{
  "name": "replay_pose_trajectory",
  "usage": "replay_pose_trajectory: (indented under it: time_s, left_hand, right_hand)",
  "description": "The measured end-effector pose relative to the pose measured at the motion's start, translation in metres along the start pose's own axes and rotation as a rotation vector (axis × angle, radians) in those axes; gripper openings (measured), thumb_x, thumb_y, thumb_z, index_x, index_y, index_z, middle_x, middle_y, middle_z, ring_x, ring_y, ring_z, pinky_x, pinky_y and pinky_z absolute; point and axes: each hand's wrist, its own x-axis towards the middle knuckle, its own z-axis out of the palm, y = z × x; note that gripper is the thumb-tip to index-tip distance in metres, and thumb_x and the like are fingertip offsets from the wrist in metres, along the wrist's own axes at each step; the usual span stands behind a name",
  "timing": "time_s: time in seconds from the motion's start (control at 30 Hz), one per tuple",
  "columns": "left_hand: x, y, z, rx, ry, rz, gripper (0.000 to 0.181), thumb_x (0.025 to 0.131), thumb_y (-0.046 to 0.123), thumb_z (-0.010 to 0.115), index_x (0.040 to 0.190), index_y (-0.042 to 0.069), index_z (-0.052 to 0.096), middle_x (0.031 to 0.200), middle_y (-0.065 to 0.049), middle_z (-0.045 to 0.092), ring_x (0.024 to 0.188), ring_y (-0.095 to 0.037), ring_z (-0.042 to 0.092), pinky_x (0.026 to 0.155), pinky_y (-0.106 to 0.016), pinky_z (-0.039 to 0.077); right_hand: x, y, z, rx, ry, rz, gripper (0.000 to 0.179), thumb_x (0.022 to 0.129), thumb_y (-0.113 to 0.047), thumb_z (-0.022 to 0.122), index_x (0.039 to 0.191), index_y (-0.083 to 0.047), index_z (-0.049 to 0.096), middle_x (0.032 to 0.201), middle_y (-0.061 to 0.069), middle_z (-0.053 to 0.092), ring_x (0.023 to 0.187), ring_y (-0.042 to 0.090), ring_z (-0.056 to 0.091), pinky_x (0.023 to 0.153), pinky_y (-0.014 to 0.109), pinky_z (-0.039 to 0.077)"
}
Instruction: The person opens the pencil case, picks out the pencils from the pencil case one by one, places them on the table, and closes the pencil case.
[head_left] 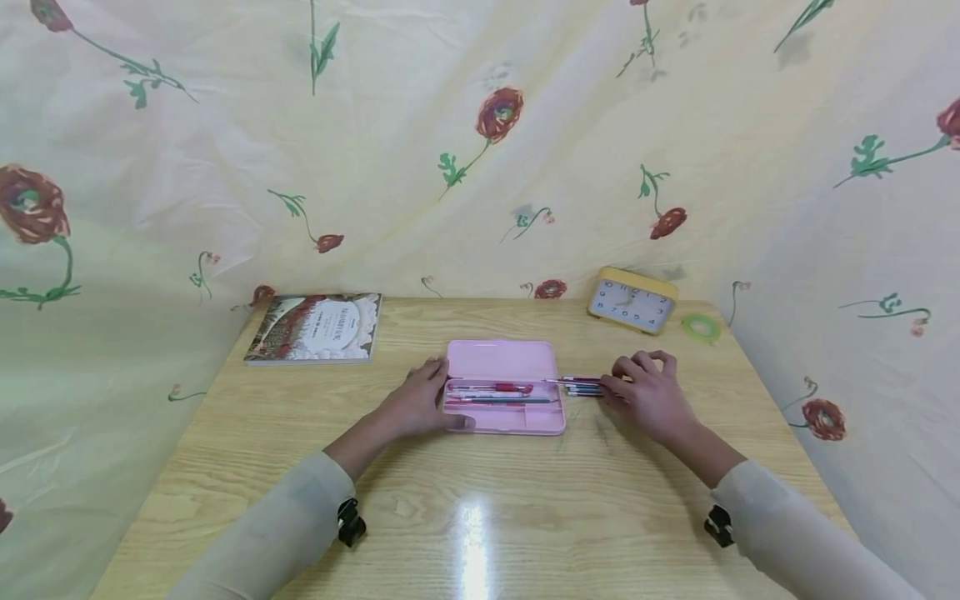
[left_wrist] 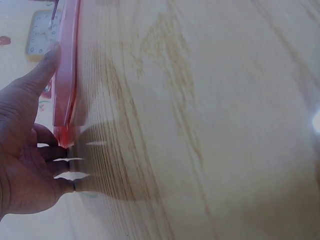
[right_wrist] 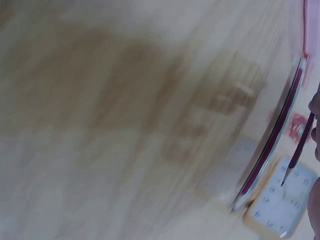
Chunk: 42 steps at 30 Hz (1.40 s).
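Note:
A pink pencil case [head_left: 502, 360] lies with its lid raised back, holding several pens and pencils, one with a red grip. My left hand [head_left: 420, 400] rests at its left end, thumb laid straight along the front rim and fingers against the side. In the left wrist view the left hand [left_wrist: 25, 145] touches the case's wall [left_wrist: 65, 80]. Just right of the case, my right hand [head_left: 648, 396] pinches a dark pencil [right_wrist: 301, 142] with a sharpened tip. Several other pencils [head_left: 583, 390] lie under its fingertips, one dark red pencil [right_wrist: 275, 132] resting on the table.
A yellow-framed clock [head_left: 632, 302] stands at the back right, with a roll of green tape [head_left: 701, 327] beside it. A magazine [head_left: 315, 328] lies at the back left of the wooden table [head_left: 405, 517]. Flowered cloth [head_left: 375, 167] hangs behind and along the sides.

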Motion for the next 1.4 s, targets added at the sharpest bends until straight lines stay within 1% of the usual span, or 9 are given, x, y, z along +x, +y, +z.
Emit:
replay_pose_trajectory:
  time_s: [0.13, 0.27, 0.4, 0.5, 0.7, 0.87, 1.1, 1.2, 1.4]
  left_hand:
    - [-0.001, 0.001, -0.001, -0.008, 0.001, 0.007, 0.134, 0.086, 0.076, 0.082, 0.176, 0.002, 0.015, 0.187, -0.017, 0.014, 0.172, -0.049, 0.013, 0.134, -0.071, 0.026]
    - [0.0, 0.0, -0.001, 0.001, -0.001, 0.009, 0.134, 0.087, 0.076, 0.081, 0.176, 0.002, 0.014, 0.187, -0.017, 0.013, 0.173, -0.046, 0.012, 0.135, -0.069, 0.025]
    - [0.001, 0.0, 0.0, -0.004, 0.007, 0.024, 0.132, 0.088, 0.074, 0.081, 0.175, 0.0, 0.016, 0.186, -0.019, 0.014, 0.173, -0.044, 0.012, 0.137, -0.066, 0.023]
    - [0.001, 0.0, -0.001, -0.012, 0.011, 0.029, 0.132, 0.088, 0.072, 0.082, 0.175, -0.001, 0.016, 0.186, -0.02, 0.014, 0.173, -0.043, 0.012, 0.138, -0.065, 0.021]
    - [0.002, 0.001, 0.0, -0.012, 0.01, 0.02, 0.132, 0.087, 0.073, 0.082, 0.175, 0.0, 0.016, 0.186, -0.019, 0.015, 0.173, -0.044, 0.012, 0.137, -0.066, 0.023]
    - [0.002, 0.001, 0.0, -0.01, 0.009, 0.019, 0.132, 0.087, 0.074, 0.082, 0.175, 0.001, 0.016, 0.187, -0.018, 0.014, 0.173, -0.043, 0.012, 0.137, -0.066, 0.023]
    - [0.001, 0.001, -0.003, 0.002, 0.004, 0.001, 0.134, 0.086, 0.075, 0.083, 0.176, 0.003, 0.015, 0.187, -0.017, 0.013, 0.172, -0.049, 0.013, 0.136, -0.068, 0.026]
    - [0.002, 0.0, -0.002, 0.003, 0.002, 0.002, 0.134, 0.086, 0.074, 0.083, 0.176, 0.003, 0.014, 0.187, -0.017, 0.013, 0.172, -0.048, 0.013, 0.136, -0.067, 0.025]
    - [0.001, 0.001, -0.001, -0.001, 0.0, 0.008, 0.132, 0.087, 0.071, 0.084, 0.176, 0.001, 0.015, 0.187, -0.018, 0.013, 0.173, -0.046, 0.012, 0.137, -0.066, 0.023]
  right_hand:
    - [-0.012, 0.007, -0.004, -0.007, -0.008, 0.009, 0.021, 0.081, -0.013, 0.094, 0.1, -0.011, 0.085, 0.093, 0.007, 0.064, 0.087, 0.031, 0.052, 0.088, 0.073, 0.047]
    - [-0.023, 0.012, -0.005, -0.004, -0.031, 0.012, 0.019, 0.082, -0.013, 0.093, 0.1, -0.011, 0.086, 0.094, 0.008, 0.066, 0.088, 0.031, 0.053, 0.089, 0.073, 0.047]
    - [-0.03, 0.015, -0.006, -0.013, -0.056, 0.013, 0.02, 0.082, -0.014, 0.093, 0.1, -0.012, 0.085, 0.095, 0.007, 0.066, 0.09, 0.03, 0.054, 0.089, 0.073, 0.048]
    - [-0.033, 0.016, -0.006, -0.018, -0.061, 0.008, 0.02, 0.082, -0.015, 0.093, 0.1, -0.013, 0.085, 0.095, 0.008, 0.066, 0.091, 0.031, 0.055, 0.088, 0.072, 0.048]
    - [-0.033, 0.018, -0.005, -0.022, -0.048, -0.002, 0.019, 0.082, -0.014, 0.094, 0.098, -0.012, 0.085, 0.096, 0.009, 0.068, 0.091, 0.031, 0.056, 0.088, 0.071, 0.048]
    - [-0.033, 0.019, -0.004, -0.019, -0.069, 0.008, 0.019, 0.082, -0.015, 0.093, 0.099, -0.011, 0.085, 0.097, 0.008, 0.068, 0.092, 0.031, 0.057, 0.09, 0.071, 0.048]
    - [-0.025, 0.014, -0.004, 0.004, -0.048, 0.018, 0.02, 0.082, -0.019, 0.095, 0.097, -0.011, 0.083, 0.095, 0.007, 0.069, 0.09, 0.03, 0.058, 0.089, 0.071, 0.048]
    - [-0.017, 0.01, -0.005, 0.023, -0.071, 0.025, 0.021, 0.083, -0.019, 0.095, 0.099, -0.011, 0.083, 0.096, 0.007, 0.07, 0.092, 0.03, 0.058, 0.092, 0.07, 0.047]
    - [0.006, -0.013, -0.001, 0.093, -0.104, -0.003, 0.026, 0.085, -0.017, 0.096, 0.108, -0.01, 0.085, 0.101, 0.005, 0.073, 0.099, 0.029, 0.06, 0.093, 0.069, 0.048]
